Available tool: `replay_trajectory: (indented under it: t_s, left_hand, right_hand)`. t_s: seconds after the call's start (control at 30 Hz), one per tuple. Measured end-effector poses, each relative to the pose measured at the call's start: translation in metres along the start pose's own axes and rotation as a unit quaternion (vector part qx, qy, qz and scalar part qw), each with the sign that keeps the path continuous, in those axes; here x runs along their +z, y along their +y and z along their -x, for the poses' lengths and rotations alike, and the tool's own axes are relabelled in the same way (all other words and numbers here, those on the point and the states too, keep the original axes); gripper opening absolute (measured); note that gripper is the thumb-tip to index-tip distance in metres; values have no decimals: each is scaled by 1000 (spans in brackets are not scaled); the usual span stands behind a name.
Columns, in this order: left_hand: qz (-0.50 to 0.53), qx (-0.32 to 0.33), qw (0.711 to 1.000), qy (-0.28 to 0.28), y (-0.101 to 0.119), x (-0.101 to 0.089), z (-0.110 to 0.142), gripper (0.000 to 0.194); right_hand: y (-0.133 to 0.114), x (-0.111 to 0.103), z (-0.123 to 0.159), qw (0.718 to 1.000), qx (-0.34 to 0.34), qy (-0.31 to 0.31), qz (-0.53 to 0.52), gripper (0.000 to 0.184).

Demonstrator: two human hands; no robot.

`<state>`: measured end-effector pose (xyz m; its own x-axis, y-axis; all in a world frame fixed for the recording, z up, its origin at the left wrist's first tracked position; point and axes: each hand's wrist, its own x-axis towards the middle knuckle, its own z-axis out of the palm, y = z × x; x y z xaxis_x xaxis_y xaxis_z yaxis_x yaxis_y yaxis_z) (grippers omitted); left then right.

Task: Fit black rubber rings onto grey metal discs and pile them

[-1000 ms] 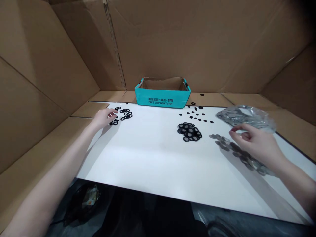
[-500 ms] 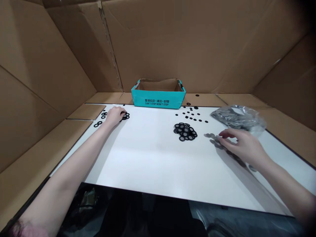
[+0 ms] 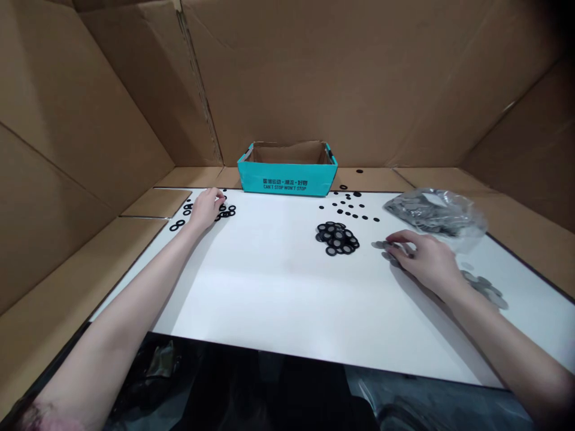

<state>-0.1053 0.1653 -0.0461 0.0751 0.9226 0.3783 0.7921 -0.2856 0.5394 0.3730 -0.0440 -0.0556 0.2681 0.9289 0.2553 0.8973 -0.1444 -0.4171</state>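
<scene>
Right hand [image 3: 426,257] (clear bag [image 3: 433,211] beyond)

Person, one; two arms. Left hand [image 3: 206,208]: ungloved, fingers slim. Left forearm [image 3: 146,308]: bare, smooth in outline, slender at the wrist and widening evenly toward the elbow. Sleeve edge [image 3: 56,424], left: pink, soft-looking, darker reddish toward its outer side; material blurred. Right hand [image 3: 426,260]: ungloved, slim fingers, rounded back. Right forearm [image 3: 498,338]: bare, tapered to the wrist, shaded near the elbow. Lap clothing [image 3: 274,395]: black, plain, folds lost in shadow.
</scene>
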Motion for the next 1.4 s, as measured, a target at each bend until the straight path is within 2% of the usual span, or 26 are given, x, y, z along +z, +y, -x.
replay_trajectory:
  t_s: [0.13, 0.37, 0.57, 0.77, 0.87, 0.97, 1.1, 1.2, 1.3, 1.4]
  left_hand:
    - [95, -36, 994, 29, 2, 0, 2, 15]
    - [241, -56, 968, 43, 21, -6, 13, 38]
    - [318, -54, 947, -3, 49, -11, 27, 50]
    - [368, -22, 929, -39, 88, -11, 45, 51]
    - [401, 15, 912, -82, 108, -10, 57, 43]
    - [423, 42, 898, -115, 128, -8, 71, 34]
    - [457, 47, 869, -183, 148, -2, 95, 28]
    - [486, 44, 844, -225, 158, 2, 112, 24]
    - [501, 53, 823, -262, 162, 4, 123, 26]
    - [516, 68, 808, -275, 162, 5, 128, 30]
  right_hand:
    - [-6, -2, 1, 999, 28, 10, -29, 13]
    - [-14, -13, 0, 992, 81, 22, -90, 18]
    - [-17, -13, -3, 987, 102, 39, -118, 17]
    - [-26, -17, -5, 979, 95, 84, -160, 13]
    - [-41, -21, -2, 968, 92, 102, -211, 19]
    - [-64, -23, 3, 950, 71, 90, -291, 33]
    - [-101, -19, 12, 886, 17, 43, -462, 35]
    - [-128, -13, 18, 851, 5, -12, -525, 37]
    - [-150, -6, 23, 840, -21, -54, -540, 38]
    - [-161, -2, 24, 842, -52, -81, -530, 39]
